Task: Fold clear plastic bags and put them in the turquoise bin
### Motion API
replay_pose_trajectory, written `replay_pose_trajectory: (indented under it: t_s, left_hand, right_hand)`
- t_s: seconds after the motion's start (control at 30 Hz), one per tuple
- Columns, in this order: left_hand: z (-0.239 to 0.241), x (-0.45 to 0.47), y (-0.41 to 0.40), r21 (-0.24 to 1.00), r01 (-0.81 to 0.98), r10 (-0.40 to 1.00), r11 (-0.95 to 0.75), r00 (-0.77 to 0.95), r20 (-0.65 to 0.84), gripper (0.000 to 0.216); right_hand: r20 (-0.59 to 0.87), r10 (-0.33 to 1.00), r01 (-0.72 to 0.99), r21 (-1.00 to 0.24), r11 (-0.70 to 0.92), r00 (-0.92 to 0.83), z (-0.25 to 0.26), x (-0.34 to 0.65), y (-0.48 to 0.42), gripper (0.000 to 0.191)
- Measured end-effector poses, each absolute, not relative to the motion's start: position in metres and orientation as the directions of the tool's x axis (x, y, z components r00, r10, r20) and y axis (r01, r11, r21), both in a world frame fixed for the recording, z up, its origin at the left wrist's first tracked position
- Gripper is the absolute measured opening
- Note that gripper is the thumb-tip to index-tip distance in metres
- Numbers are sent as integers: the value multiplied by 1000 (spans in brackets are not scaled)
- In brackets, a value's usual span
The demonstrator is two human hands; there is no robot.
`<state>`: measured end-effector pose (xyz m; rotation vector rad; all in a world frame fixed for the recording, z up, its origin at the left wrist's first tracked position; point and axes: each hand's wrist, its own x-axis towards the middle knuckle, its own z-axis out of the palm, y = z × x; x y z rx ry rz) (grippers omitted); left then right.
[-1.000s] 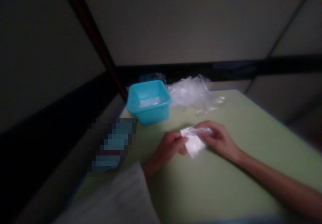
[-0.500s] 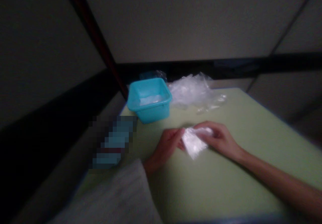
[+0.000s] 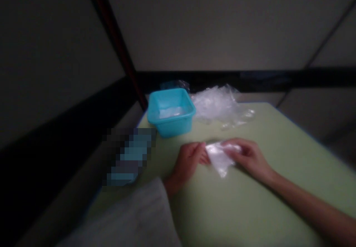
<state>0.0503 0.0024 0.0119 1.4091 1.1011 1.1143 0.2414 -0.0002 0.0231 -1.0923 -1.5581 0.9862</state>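
Plastic: a small clear bag (image 3: 219, 159) sits just right of the frame's centre, low over the green table (image 3: 250, 210), stretched between both hands.
Left: the left hand (image 3: 190, 160), left of centre with a grey sleeve (image 3: 133, 217) behind it, has its fingers pressed together, pinching the bag's left edge.
Right: the right hand (image 3: 250, 156), right of centre, curls its fingers over the bag's upper right corner and seems to pinch it.
Nearby: a blue tub (image 3: 171, 112) stands above and left of the hands with something pale inside. A heap (image 3: 219, 104) of clear plastic lies to the tub's right, well apart from the hands.
Risk: the film looks thin and slick. It could slide out of either pinch, or tear if the hands pull apart hard.
Unclear: the light is dim and the picture blurred. Whether the bag is open or holds anything cannot be told. The film hides some fingertips, a pixelated patch (image 3: 126, 158) covers the middle left, and the right forearm is cut off at the lower right.
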Motion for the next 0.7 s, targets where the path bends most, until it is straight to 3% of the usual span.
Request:
replay_pose_trajectory:
  t_s: [0.2,0.3,0.4,0.5,0.7]
  left_hand:
    - [14,45,6,984,80,987,-160,21,159,12]
    - [20,42,12,992,21,990,-128,-57,129,18]
    - [29,37,14,981,-181,991,-66,-131,42,24]
    - [37,33,11,891,-455,987,-5,-144,-68,28]
    - [45,28,12,702,-712,995,-16,-81,-59,27]
  right_hand:
    - [169,978,201,-961,192,-124,11,248,2,20]
    - [131,984,233,-960,155,-118,7,251,3,21]
    - [104,989,248,-960,128,-109,5,253,4,22]
    - [93,990,274,-954,119,-107,5,254,4,24]
    - [86,990,324,-939,119,-115,0,257,5,20]
